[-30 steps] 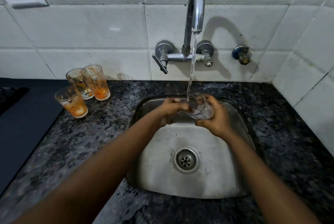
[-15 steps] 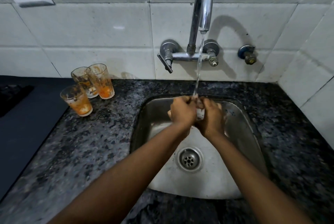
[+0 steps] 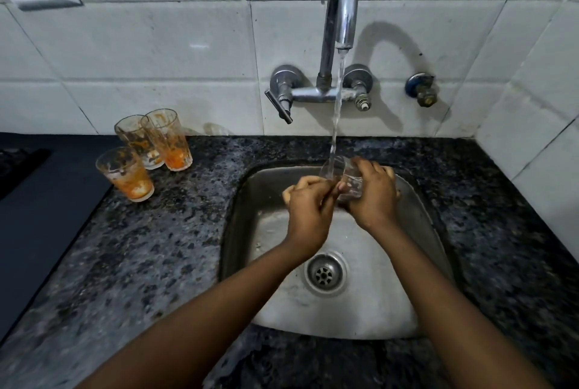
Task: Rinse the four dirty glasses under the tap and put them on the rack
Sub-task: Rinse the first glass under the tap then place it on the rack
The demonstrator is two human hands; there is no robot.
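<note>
The glass (image 3: 343, 180) is back in view, tilted under the tap (image 3: 343, 6); right hand (image 3: 374, 197) grips it, left hand (image 3: 308, 210) pinches its rim. 3 dirty glasses (image 3: 147, 150) wait.

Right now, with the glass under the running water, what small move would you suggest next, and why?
Probably turn the glass a little further in the stream, rubbing its rim. The right hand grips it, tilted under the tap, while the left hand pinches its rim. It looks nearly clear, yet three stained glasses wait on the counter, and no rack is in view.
</note>
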